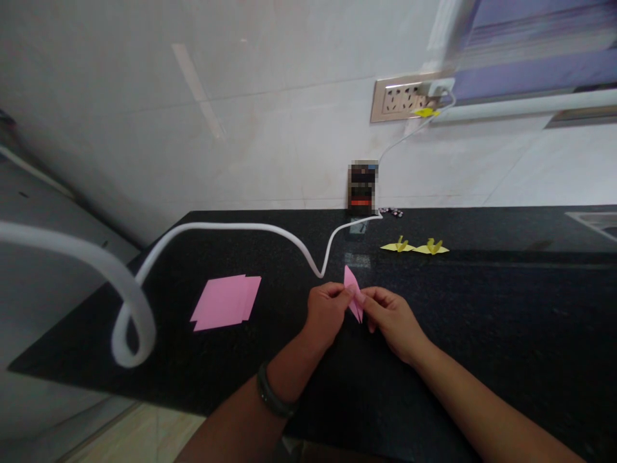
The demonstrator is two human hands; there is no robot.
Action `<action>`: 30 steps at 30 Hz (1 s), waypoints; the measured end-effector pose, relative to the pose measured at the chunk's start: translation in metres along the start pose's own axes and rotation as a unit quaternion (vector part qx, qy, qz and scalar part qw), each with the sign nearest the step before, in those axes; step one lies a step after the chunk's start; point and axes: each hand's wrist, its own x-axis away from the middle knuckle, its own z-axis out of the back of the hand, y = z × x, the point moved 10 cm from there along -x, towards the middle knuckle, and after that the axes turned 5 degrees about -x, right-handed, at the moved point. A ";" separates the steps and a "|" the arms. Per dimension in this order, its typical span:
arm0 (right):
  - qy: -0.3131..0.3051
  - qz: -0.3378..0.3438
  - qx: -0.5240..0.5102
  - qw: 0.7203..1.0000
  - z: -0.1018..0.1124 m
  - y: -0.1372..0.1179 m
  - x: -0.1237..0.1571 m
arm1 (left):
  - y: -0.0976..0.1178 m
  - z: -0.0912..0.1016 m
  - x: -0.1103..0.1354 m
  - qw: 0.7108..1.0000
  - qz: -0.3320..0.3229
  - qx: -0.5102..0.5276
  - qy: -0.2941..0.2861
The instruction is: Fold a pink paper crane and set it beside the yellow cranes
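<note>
A folded piece of pink paper [351,285], long and pointed at both ends, is held up between my two hands over the dark counter. My left hand [331,310] pinches its left side with thumb and fingers. From the other side my right hand [389,316] grips it, the thumb pressed near the middle. The fingertips partly cover the folds. To the left, flat pink paper sheets [224,302] lie in a slightly skewed stack. Two yellow folded paper cranes [399,246] rest end to end beyond my right hand.
A thick white cable [231,226] loops across the left of the black counter [289,386]. A phone [363,186], its screen pixelated, leans on the wall. Above is a socket panel [393,99] with a plugged-in charger [441,87] and a small yellow paper piece [426,112].
</note>
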 end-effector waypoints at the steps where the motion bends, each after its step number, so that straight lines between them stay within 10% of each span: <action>1: 0.002 0.007 -0.007 1.000 0.001 -0.001 -0.001 | -0.001 -0.003 0.000 1.000 0.006 0.005 -0.010; 9: -0.044 -0.037 -0.051 0.997 0.003 0.007 -0.005 | -0.005 -0.014 0.000 0.983 0.055 0.169 -0.046; 16: -0.075 0.216 0.173 0.958 -0.001 -0.049 0.007 | -0.022 -0.023 0.002 0.968 0.134 0.194 -0.082; 24: 0.014 0.074 0.092 0.993 0.028 -0.021 -0.005 | 0.015 -0.015 0.004 0.995 -0.061 -0.048 -0.069; 30: -0.033 0.054 0.013 0.998 0.016 -0.019 -0.003 | 0.008 -0.020 0.007 0.996 -0.031 0.004 -0.087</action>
